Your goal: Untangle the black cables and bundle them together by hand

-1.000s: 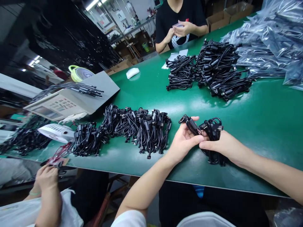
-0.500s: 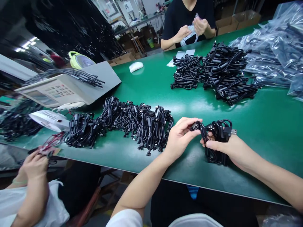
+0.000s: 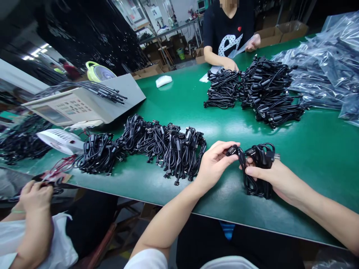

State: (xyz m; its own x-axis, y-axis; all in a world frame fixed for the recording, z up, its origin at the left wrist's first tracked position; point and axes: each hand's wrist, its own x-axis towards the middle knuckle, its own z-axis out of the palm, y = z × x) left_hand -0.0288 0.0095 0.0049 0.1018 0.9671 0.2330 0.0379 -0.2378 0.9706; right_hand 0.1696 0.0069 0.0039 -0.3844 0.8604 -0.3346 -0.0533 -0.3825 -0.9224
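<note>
My left hand point(image 3: 214, 162) pinches the connector end of a black cable point(image 3: 232, 150) between thumb and fingertips, its socket face turned toward me. My right hand point(image 3: 269, 173) is wrapped round a bundle of coiled black cables point(image 3: 262, 158) just above the green table point(image 3: 224, 209). Another connector with an open socket face sticks up from that bundle, and a metal plug shows at its right side. Some of my right fingers are hidden behind the cables. Left of my hands lies a row of cable bundles point(image 3: 179, 153).
Across the table a person point(image 3: 228, 28) handles a clear bag beside a cable pile point(image 3: 266, 86). Filled plastic bags point(image 3: 325, 71) lie at the far right. A grey tester point(image 3: 84, 102), a white fan point(image 3: 58, 141) and a co-worker's hands point(image 3: 36, 198) are on the left.
The person opposite has lowered one hand to the cable pile and moved the clear bag aside in the other. My two hands hold the cables almost unchanged. The view has shifted slightly.
</note>
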